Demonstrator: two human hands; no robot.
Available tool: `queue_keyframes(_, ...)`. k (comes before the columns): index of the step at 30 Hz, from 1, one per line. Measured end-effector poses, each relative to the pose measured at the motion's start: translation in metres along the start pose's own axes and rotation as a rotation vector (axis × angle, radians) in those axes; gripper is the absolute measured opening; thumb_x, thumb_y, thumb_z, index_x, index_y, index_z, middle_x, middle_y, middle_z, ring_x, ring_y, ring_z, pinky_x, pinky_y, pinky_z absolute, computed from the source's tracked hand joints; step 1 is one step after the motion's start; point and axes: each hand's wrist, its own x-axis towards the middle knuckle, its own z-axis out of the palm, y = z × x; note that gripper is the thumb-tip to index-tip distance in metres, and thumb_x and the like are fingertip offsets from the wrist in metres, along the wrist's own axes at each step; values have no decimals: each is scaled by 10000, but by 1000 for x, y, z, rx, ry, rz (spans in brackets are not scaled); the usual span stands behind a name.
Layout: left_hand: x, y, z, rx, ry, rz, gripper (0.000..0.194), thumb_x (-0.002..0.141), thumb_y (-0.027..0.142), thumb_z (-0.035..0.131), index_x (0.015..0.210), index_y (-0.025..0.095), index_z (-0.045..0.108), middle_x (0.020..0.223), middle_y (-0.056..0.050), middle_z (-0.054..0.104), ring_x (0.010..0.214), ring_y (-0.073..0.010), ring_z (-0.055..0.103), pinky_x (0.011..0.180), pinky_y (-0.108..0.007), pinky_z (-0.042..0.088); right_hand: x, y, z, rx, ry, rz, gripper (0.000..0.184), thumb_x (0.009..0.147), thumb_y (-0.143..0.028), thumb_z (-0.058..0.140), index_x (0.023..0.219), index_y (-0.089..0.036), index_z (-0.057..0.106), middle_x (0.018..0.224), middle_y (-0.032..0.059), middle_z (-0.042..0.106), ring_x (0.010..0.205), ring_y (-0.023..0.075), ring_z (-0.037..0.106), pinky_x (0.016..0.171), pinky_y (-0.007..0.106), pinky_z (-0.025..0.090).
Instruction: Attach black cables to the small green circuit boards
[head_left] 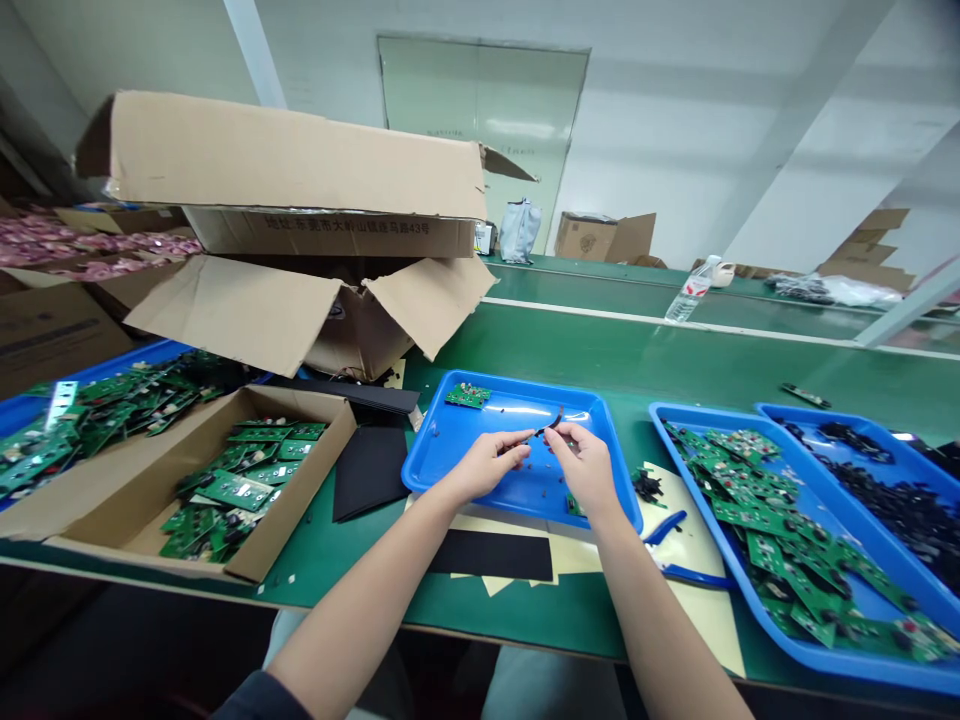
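Both my hands hang over a blue plastic tray [439, 445], fingertips almost meeting. My left hand [484, 465] and my right hand [581, 465] pinch a small black electronic part [549, 426] between them. Several tiny black pieces lie on the tray floor beneath my hands. A green circuit board [467, 396] rests at the tray's far edge. Just right of the tray, near my right wrist, lie blue-handled side cutters [675, 545] and a small heap of black bits [646, 486].
A cardboard box of green circuit boards [240, 490] stands left, with black foam sheets [371, 470] beside it. Right, blue trays hold boards [787, 540] and black parts [885, 480]. A large open carton [300, 230] looms behind; a water bottle [691, 292] stands farther back.
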Motion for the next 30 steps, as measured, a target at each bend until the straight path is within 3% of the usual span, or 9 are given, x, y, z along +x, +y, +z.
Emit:
queue_keyframes(6,2,-2,-1,16,36,22,386,840,233,592,1209,119,603,1078,-101,667,888,-171,600,853,-348,459,1,2,-2,-55,-68,-94,382,822,-504,545,784,-144,668,788,102,688,710,218,654,648,329,539)
queue_keyframes(12,3,-1,1,18,78,42,363,844,207,591,1196,117,602,1065,-100,664,888,-177,607,847,-357,466,1,0,-5,-146,-108,-241,288,878,-394,504,749,-174,637,878,99,684,804,220,646,713,346,529)
queue_keyframes(19,2,-3,1,27,114,68,353,824,231,625,1153,104,604,1015,-98,668,858,-176,618,816,-347,490,0,-4,-7,-232,-137,-345,222,881,-301,495,754,-190,640,824,92,639,811,226,590,786,385,482)
queue_keyframes(25,2,-5,-2,87,224,154,358,812,221,631,1147,105,572,1058,-125,648,960,-202,612,841,-358,497,-2,-6,-3,-113,-192,-268,250,818,-255,530,996,-194,695,887,89,646,835,220,593,810,396,491)
queue_keyframes(30,0,-1,-5,189,318,312,316,821,223,616,1115,111,584,1108,-129,635,1050,-224,591,939,-393,458,-3,-13,0,156,-217,-39,325,800,-298,498,1037,-148,662,884,89,657,784,190,631,706,334,533)
